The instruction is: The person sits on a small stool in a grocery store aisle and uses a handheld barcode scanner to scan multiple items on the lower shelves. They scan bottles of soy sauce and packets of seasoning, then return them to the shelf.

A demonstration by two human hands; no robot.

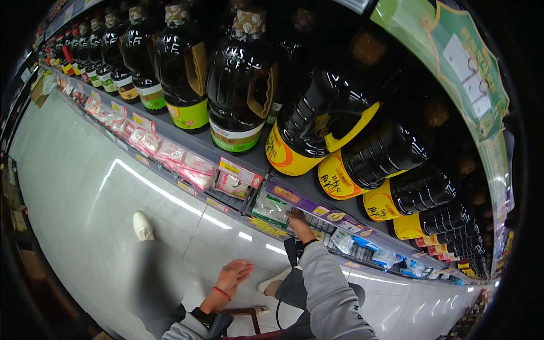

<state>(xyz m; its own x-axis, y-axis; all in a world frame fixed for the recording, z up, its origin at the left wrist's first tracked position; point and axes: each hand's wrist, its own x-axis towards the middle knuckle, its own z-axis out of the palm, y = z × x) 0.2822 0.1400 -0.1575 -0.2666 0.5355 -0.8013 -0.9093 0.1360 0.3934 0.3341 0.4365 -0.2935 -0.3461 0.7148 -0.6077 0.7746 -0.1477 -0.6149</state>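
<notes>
My right hand [299, 222] reaches into the lower shelf, at the right edge of a green-and-white plastic packet [272, 207]. Its fingertips are partly hidden, so whether they grip the packet or only touch it is unclear. My left hand [233, 277], with a red bead bracelet at the wrist, is held over the floor in front of the shelf. Nothing is in it and its fingers are extended. Left of the green packet lies a pink-and-white packet [232, 185]. Blue-and-white packets [342, 239] lie further right along the same lower shelf.
Large dark bottles with green labels [236, 136] and yellow labels [293, 153] line the shelf above my right hand. A purple price strip [310, 202] edges that shelf. A small stool [244, 312] stands below me on the tiled floor [80, 170].
</notes>
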